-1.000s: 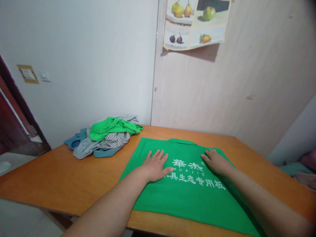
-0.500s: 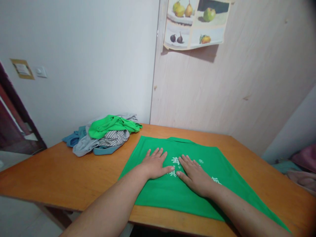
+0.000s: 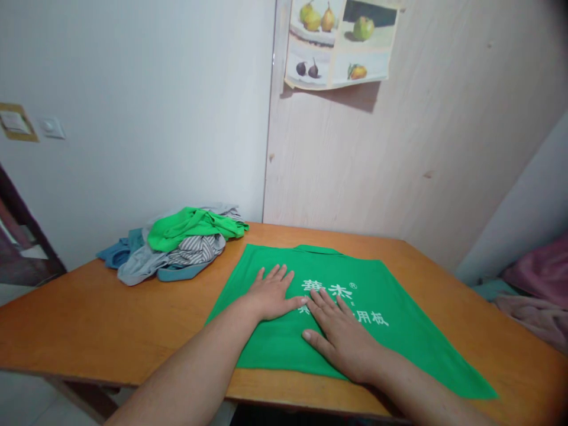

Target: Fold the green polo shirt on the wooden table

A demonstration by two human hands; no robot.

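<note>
A pale, smooth painted wall (image 3: 168, 118) and a whitish wood-grain panel (image 3: 444, 154) met behind a broad orange-brown wooden table (image 3: 133, 331). On the table's near middle, directly before the person, lay a flat green cloth shirt (image 3: 284, 346), printed side up. Its collar-to-hem line ran away from the person: collar (image 3: 319, 249) at the far edge, wider hem near the table's front edge, right side slanting outward to a near corner. To the left, apart from the shirt and close to the wall, sat a crumpled pile of bright-green, grey, blue and striped clothes (image 3: 190, 234). At the dim right margin was what seemed to be a heap of pink and beige fabric (image 3: 539, 272). A paper sheet of four painted fruit pictures (image 3: 337, 44) hung on the panel.

Both bare hands pressed palm-down on the shirt, gripping nothing. The left hand (image 3: 270, 296), fingers spread, was nearer the shirt's left side; the right hand (image 3: 344, 337), fingers narrowly parted, lay on its middle, nearer the hem, its fingertips just beside the left thumb. Smallest were the white printed characters (image 3: 340, 291), partly covered by the right hand.
</note>
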